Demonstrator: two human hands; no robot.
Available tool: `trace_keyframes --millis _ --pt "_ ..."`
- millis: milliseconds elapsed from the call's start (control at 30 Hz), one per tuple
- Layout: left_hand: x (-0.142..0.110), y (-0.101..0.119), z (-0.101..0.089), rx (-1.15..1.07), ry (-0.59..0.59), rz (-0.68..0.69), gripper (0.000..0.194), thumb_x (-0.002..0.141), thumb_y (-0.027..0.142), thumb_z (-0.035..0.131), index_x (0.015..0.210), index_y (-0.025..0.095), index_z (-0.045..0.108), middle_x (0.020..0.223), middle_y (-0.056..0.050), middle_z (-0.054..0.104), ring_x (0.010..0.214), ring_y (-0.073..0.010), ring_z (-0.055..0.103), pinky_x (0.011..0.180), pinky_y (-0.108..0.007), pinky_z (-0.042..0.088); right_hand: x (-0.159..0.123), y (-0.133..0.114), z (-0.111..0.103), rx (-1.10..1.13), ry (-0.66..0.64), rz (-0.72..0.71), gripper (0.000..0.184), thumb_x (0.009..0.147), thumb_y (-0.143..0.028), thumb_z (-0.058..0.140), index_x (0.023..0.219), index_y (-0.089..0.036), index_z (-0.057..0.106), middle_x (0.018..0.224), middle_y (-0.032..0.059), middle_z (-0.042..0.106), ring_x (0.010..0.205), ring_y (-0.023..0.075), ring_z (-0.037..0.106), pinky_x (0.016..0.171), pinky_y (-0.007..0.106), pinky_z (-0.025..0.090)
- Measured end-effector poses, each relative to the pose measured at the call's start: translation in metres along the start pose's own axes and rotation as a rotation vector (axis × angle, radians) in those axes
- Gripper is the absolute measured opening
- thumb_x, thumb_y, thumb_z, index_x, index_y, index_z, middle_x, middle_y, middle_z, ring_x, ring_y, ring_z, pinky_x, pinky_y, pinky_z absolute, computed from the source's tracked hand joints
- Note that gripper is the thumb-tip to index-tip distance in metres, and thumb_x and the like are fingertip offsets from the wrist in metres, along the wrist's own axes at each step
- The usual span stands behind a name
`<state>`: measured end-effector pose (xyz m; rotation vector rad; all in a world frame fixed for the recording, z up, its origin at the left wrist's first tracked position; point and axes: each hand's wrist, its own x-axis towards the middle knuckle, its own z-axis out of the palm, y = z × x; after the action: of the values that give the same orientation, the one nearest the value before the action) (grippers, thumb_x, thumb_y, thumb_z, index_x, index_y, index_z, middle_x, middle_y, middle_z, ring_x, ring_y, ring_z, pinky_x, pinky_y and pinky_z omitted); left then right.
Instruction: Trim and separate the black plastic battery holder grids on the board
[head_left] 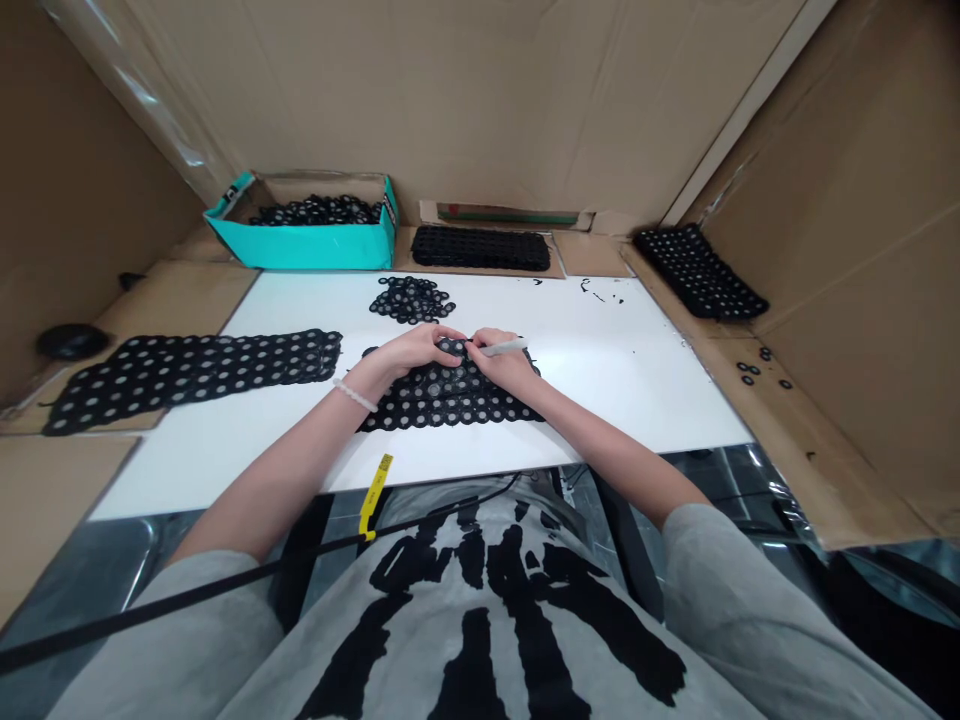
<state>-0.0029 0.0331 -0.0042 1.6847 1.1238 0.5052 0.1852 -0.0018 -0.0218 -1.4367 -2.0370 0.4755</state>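
A black sheet (435, 408) with rows of pale round spots lies flat on the white board in front of me. My left hand (416, 348) is at its far edge, thumb and fingers closed on the sheet there. Just beside it, my right hand (499, 358) grips a slim white pen-shaped tool (504, 347), its tip end pointing toward my left fingertips. The fingers hide the exact spot where the tool meets the sheet. Behind my hands is a small heap of loose black rings (411, 300) with pale centres.
A turquoise-fronted box (315, 247) of black rings stands back left. A folded black stack (480, 248) lies at the back, another dotted sheet (199, 370) to the left, and one more (701, 272) at right near several loose rings (750, 372). Cardboard walls (525, 100) enclose the white board (630, 390).
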Motion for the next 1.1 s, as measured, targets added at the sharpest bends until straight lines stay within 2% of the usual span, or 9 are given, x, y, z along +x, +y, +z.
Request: trace_keyframes --millis 100,200,267,400,533,733,933,1033,1100 --pt "-0.002 0.001 -0.004 0.096 -0.005 0.06 0.058 0.057 0.042 0.08 0.109 0.018 0.071 0.106 -0.004 0.073 0.101 -0.025 0.062 0.091 -0.034 0.045 0.005 0.008 -0.01 0.119 -0.064 0.036 0.027 0.087 -0.035 0.051 0.066 -0.019 0.056 0.072 0.0024 0.063 0.074 0.0161 0.055 0.07 0.028 0.038" --pt "-0.003 0.002 -0.006 0.303 0.033 0.093 0.045 0.063 0.049 0.074 0.095 0.017 0.073 0.095 -0.004 0.073 0.091 -0.0246 0.063 0.084 -0.033 0.045 0.01 0.017 -0.022 0.265 -0.179 0.117 0.026 0.079 -0.035 0.055 0.06 -0.018 0.056 0.06 -0.0005 0.055 0.064 0.0138 0.05 0.062 0.026 0.035" --pt "-0.002 0.001 -0.006 0.385 0.041 0.106 0.041 0.066 0.05 0.07 0.089 0.017 0.073 0.088 -0.004 0.073 0.086 -0.024 0.062 0.08 -0.033 0.044 0.013 0.019 -0.026 0.331 -0.203 0.154 0.026 0.076 -0.036 0.058 0.058 -0.017 0.055 0.056 -0.0019 0.051 0.061 0.0127 0.047 0.06 0.026 0.033" --pt "0.001 -0.002 -0.006 0.442 0.05 0.109 0.04 0.067 0.052 0.068 0.086 0.017 0.072 0.084 -0.003 0.072 0.083 -0.0235 0.062 0.076 -0.032 0.042 0.016 0.013 -0.015 0.394 -0.126 0.12 0.032 0.079 -0.043 0.055 0.059 -0.018 0.052 0.059 -0.0021 0.053 0.063 0.0125 0.048 0.063 0.025 0.035" --pt "0.002 -0.005 -0.009 0.407 0.046 0.098 0.042 0.067 0.055 0.066 0.085 0.017 0.071 0.084 -0.004 0.071 0.082 -0.0235 0.061 0.074 -0.031 0.041 0.015 0.006 -0.001 0.386 -0.029 0.111 0.031 0.084 -0.04 0.05 0.061 -0.019 0.048 0.064 -0.0019 0.056 0.067 0.0134 0.05 0.068 0.026 0.036" --pt "0.003 -0.009 -0.009 0.274 0.014 0.047 0.04 0.068 0.054 0.065 0.082 0.017 0.073 0.076 -0.001 0.069 0.077 -0.0211 0.058 0.072 -0.03 0.041 0.01 0.001 0.001 0.334 -0.022 0.089 0.029 0.086 -0.038 0.05 0.063 -0.02 0.044 0.062 -0.0032 0.049 0.065 0.0136 0.047 0.064 0.026 0.033" --pt "0.004 -0.009 -0.017 0.149 -0.119 -0.004 0.043 0.064 0.057 0.068 0.08 0.017 0.072 0.078 -0.002 0.07 0.077 -0.0209 0.058 0.073 -0.03 0.042 0.006 -0.008 0.004 0.201 0.001 0.021 0.03 0.09 -0.036 0.045 0.066 -0.021 0.036 0.062 -0.0031 0.045 0.063 0.0138 0.044 0.062 0.028 0.027" --pt "0.002 -0.005 -0.02 0.232 -0.152 0.036 0.047 0.067 0.059 0.067 0.088 0.018 0.072 0.085 -0.002 0.072 0.083 -0.0222 0.059 0.076 -0.03 0.042 0.007 -0.005 0.003 0.225 0.016 0.011 0.03 0.09 -0.037 0.045 0.066 -0.021 0.037 0.062 -0.003 0.045 0.064 0.0139 0.044 0.062 0.027 0.028" --pt "0.0 -0.003 -0.02 0.348 -0.114 0.08 0.049 0.063 0.058 0.071 0.093 0.019 0.071 0.09 -0.002 0.072 0.087 -0.0235 0.06 0.08 -0.03 0.042 0.008 -0.002 0.002 0.287 -0.009 0.026 0.03 0.089 -0.037 0.046 0.064 -0.021 0.039 0.063 -0.0028 0.047 0.065 0.0137 0.045 0.063 0.027 0.03"
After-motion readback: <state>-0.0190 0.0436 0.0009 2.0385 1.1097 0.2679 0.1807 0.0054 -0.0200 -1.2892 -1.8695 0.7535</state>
